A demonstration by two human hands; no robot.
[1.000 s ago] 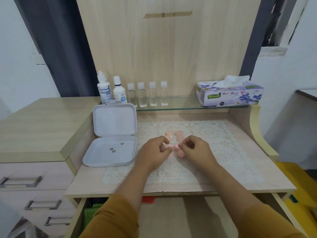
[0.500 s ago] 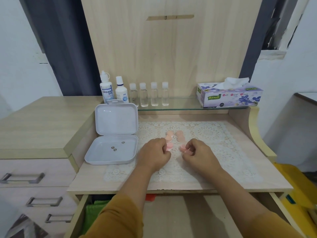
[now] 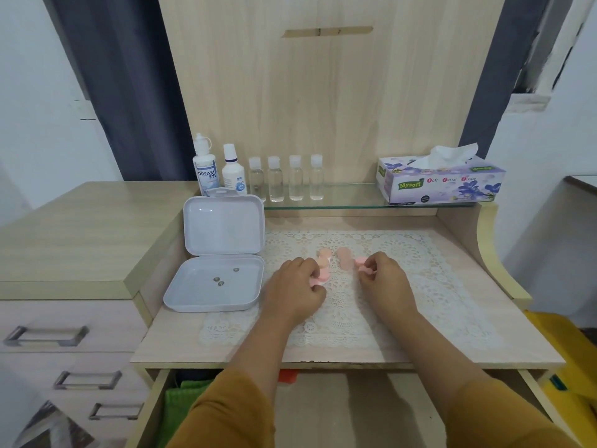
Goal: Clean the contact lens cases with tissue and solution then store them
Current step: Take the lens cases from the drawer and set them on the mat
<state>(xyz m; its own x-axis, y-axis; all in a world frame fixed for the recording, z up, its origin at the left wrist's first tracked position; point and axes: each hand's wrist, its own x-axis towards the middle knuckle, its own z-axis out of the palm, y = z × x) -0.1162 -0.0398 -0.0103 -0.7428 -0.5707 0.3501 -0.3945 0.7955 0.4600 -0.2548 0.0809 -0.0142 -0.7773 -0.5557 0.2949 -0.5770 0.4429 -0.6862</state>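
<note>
Gripping small pink round plastic lens-case pieces, left hand (image 3: 295, 286) pinches one (image 3: 321, 277), right hand (image 3: 382, 279) another (image 3: 363, 266), over the lace-covered worktop (image 3: 452, 305); peach pieces (image 3: 343, 258) between; open white plastic box (image 3: 219, 253) left.

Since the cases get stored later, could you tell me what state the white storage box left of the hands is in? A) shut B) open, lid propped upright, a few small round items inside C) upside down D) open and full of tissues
B: the white storage box lies open with its lid upright and three small round items in its tray.
</note>
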